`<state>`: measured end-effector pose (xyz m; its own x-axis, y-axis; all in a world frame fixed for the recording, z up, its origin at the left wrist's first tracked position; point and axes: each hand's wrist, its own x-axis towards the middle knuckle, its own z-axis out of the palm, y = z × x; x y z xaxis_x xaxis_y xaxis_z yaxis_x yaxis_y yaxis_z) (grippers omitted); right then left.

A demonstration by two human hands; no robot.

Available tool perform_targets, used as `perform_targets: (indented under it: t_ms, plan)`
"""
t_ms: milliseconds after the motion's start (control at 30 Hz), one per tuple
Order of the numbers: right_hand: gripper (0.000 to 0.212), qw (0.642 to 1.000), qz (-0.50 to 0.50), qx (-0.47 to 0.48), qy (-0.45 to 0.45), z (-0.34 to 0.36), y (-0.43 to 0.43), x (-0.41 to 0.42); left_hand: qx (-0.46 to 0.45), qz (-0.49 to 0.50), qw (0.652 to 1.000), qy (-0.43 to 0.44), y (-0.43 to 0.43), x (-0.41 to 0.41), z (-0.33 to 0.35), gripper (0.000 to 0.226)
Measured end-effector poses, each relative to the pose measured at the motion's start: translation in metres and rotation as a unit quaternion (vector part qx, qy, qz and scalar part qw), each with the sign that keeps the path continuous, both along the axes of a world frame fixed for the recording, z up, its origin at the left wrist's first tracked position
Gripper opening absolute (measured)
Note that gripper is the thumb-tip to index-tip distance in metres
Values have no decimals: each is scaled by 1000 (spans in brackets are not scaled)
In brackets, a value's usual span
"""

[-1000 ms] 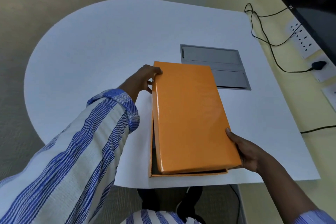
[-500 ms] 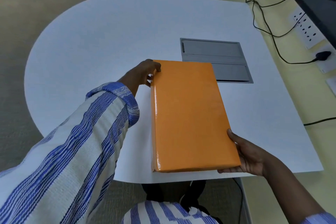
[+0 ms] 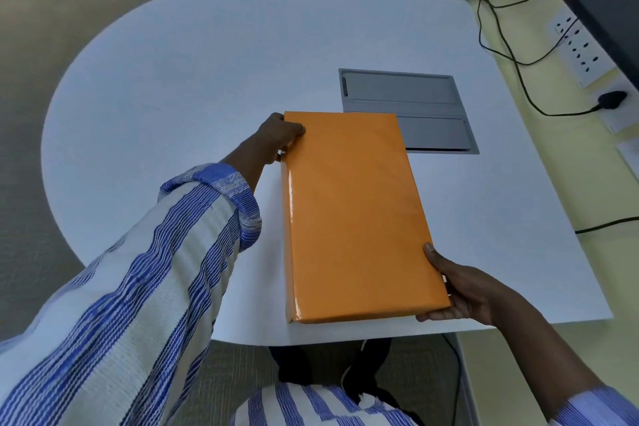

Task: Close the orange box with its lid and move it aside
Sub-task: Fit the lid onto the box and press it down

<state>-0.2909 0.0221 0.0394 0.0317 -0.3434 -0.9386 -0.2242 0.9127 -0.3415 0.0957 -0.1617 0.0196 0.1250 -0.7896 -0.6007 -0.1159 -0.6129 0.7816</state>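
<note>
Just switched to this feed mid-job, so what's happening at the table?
A person grips an orange box at opposite corners: left hand on the far left corner, right hand on the near right. The lid looks fully seated, with no gap showing. The box lies on the white table near its front edge, its far end overlapping the grey hatch.

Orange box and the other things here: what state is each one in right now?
Orange box: closed, lid on, lying flat on the table.
Left hand: gripping the box's far left corner.
Right hand: gripping the box's near right corner.
Grey hatch: shut, partly covered by the box.
Black plug: in the wall socket.
</note>
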Motion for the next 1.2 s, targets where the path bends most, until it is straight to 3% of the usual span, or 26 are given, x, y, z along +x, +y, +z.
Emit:
perform_targets:
  t_ms: [133,300,433,533,633,800,1033,1133,1200]
  plan:
    - [90,997,67,-21,43,6,-6,-2,-15,-1,997,-78,24,-13,5,71]
    - [81,974,204,-63,75,21,-16,3,41,-90,991,-90,95,-14,20,86]
    - [84,955,293,-18,44,27,-19,7,93,-201,972,-83,169,-12,27,89]
    - [91,942,331,-8,43,28,-17,12,136,-256,957,-28,217,-16,22,101]
    - [88,929,366,-14,62,27,-16,20,146,-246,958,-34,242,-26,9,107]
    - [84,897,425,-18,119,23,-16,28,129,-208,965,-94,250,-36,-5,97]
    - [93,851,496,-44,166,22,-20,27,152,-209,960,-107,244,-37,-3,100]
    - [110,863,474,-65,163,21,-31,27,142,-234,954,-125,231,-37,3,109]
    - [120,893,404,-137,144,20,-44,32,68,-170,971,-156,213,-41,6,112]
